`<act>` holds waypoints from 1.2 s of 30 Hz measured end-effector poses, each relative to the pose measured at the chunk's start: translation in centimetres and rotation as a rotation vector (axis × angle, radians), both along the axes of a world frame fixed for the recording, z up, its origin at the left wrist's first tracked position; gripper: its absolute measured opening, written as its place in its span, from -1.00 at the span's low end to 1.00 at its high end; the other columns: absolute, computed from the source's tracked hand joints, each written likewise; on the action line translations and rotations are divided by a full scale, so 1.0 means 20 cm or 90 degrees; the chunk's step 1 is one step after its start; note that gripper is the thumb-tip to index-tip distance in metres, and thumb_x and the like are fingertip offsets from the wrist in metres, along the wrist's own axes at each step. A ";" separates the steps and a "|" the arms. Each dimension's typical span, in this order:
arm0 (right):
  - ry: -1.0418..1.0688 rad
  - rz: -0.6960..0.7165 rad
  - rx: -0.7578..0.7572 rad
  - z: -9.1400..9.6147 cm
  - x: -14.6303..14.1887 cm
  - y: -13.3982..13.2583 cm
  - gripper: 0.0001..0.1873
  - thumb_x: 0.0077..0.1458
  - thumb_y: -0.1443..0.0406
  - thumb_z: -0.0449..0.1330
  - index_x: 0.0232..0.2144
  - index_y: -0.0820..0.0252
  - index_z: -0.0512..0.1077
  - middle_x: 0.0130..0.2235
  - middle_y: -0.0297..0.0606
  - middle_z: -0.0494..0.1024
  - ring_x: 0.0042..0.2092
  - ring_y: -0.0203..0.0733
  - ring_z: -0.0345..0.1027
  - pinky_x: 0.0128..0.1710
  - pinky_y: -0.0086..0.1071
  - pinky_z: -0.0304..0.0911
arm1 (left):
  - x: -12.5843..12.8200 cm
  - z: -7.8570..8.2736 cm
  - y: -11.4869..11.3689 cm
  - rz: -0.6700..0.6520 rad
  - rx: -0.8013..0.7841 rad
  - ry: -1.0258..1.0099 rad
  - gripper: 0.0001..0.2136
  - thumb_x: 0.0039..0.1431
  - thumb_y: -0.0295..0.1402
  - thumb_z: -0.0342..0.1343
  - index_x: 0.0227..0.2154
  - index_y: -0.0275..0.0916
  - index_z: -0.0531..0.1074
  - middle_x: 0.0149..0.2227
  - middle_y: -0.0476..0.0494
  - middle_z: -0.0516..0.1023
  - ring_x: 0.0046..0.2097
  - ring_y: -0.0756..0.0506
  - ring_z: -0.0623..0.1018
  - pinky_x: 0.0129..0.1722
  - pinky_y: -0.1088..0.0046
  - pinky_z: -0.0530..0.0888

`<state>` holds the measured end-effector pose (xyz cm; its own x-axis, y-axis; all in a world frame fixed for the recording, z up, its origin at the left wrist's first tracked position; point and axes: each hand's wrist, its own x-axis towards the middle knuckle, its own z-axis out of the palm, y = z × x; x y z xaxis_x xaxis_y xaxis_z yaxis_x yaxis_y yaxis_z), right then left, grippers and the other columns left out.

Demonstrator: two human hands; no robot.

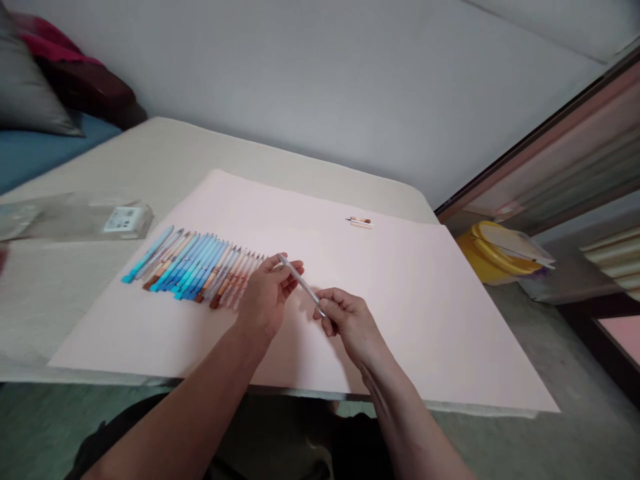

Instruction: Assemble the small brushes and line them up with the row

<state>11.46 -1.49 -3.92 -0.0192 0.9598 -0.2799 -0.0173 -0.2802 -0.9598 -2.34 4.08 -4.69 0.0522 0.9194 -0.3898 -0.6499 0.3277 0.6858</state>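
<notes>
Just now, both hands work close together over the sheet, with a slim translucent pen (302, 284) lying diagonally between them. Its long axis runs from the upper left, at the left hand (265, 300), down to the lower right, at the right hand (350, 325). The left hand is curled narrowly around the upper end, while the right pinches the lower end between thumb and fingers.

The left hand is nearer a tight, slanted row of blue and brown-tipped pens (197, 268), and its knuckles sit just beside the row's right end. Everything rests on a smooth, pale pink paper sheet (415, 320) spread over a beige cloth-covered table (65, 300). Farther off on the sheet lie two short, slender pieces (360, 223), possibly wood, though they are too small to tell. A clear plastic packet with a white label (80, 217) lies on the cloth, and a yellow plastic tub (493, 253) sits on the floor to the right.
</notes>
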 end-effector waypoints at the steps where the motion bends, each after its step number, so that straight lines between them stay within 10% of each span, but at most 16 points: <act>1: -0.006 0.000 0.004 0.00 0.00 0.00 -0.84 0.03 0.27 0.12 -0.36 0.25 0.43 -0.50 -0.37 0.42 -0.64 -0.45 0.11 -0.62 -0.47 -0.05 | 0.00 0.00 0.00 -0.003 -0.002 0.005 -0.78 -0.05 -0.44 0.19 -0.27 -0.28 0.41 -0.28 -0.18 0.53 -0.20 -0.06 0.49 -0.21 0.40 0.34; 36: 0.005 0.009 0.017 -0.01 0.00 0.00 -0.85 0.05 0.29 0.10 -0.36 0.25 0.42 -0.51 -0.39 0.41 -0.65 -0.45 0.12 -0.63 -0.47 -0.05 | 0.00 -0.02 0.02 0.052 -0.037 -0.051 -0.77 -0.09 -0.60 0.16 -0.33 -0.26 0.35 -0.36 -0.12 0.50 -0.25 -0.06 0.52 -0.23 0.41 0.38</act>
